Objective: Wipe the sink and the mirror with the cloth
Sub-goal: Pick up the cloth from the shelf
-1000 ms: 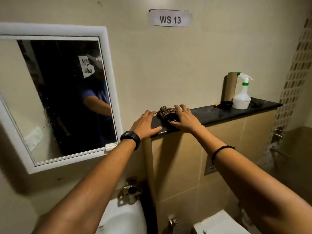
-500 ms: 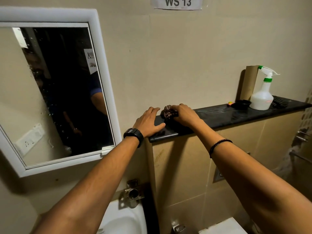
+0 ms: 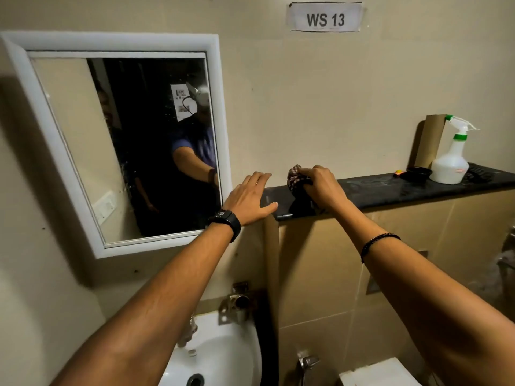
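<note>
A dark patterned cloth (image 3: 297,179) is bunched in my right hand (image 3: 323,186), lifted slightly off the left end of the black stone ledge (image 3: 390,190). My left hand (image 3: 249,197) lies flat with fingers spread on the ledge's left corner, beside the cloth. The white-framed mirror (image 3: 125,146) hangs on the wall to the left; its glass reflects a dark room and a person. The white sink (image 3: 220,355) sits below, between my forearms, with its tap (image 3: 189,330) at the back.
On the ledge's right end stand a white spray bottle (image 3: 451,160), a cardboard tube (image 3: 430,140) and a small black dish (image 3: 418,174). A "WS 13" sign (image 3: 325,18) is on the wall. A white toilet tank (image 3: 384,371) is at the lower right.
My right hand has closed on the cloth and raised it off the ledge. The left hand stays on the ledge corner. The view has shifted slightly.
</note>
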